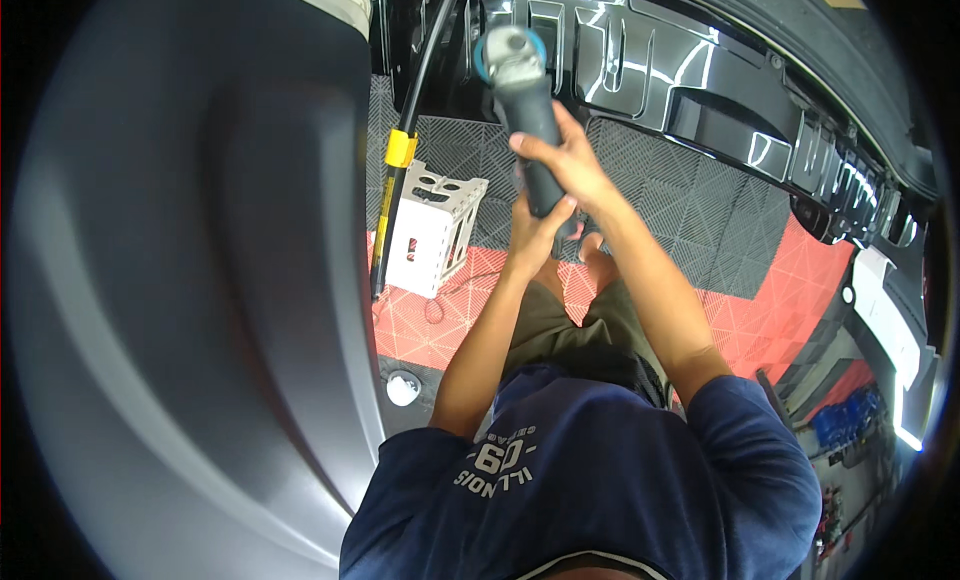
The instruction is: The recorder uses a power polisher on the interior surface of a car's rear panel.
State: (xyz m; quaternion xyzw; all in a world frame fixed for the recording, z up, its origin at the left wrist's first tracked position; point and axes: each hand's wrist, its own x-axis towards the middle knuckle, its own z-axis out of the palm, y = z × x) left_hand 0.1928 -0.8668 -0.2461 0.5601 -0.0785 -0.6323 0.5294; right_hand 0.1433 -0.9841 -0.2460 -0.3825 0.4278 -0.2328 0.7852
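A dark grey power polisher (527,110) with a silver head and a blue pad edge is held out in front of me, head pointing away. My right hand (572,165) wraps around the middle of its body, thumb across the top. Nearer to me, my left hand (540,225) is closed around the rear handle. Beyond the head is a glossy black panel (610,65) with moulded recesses. The pad's face is turned out of sight, and whether it touches the panel I cannot tell.
A large dark body panel (190,280) fills the left side. Beside it stands a slanted black strut (414,100) with a yellow sleeve (401,148). A white step stool (425,240) sits on the grey and red tiled floor (740,310), with a small white round object (403,387) nearer me.
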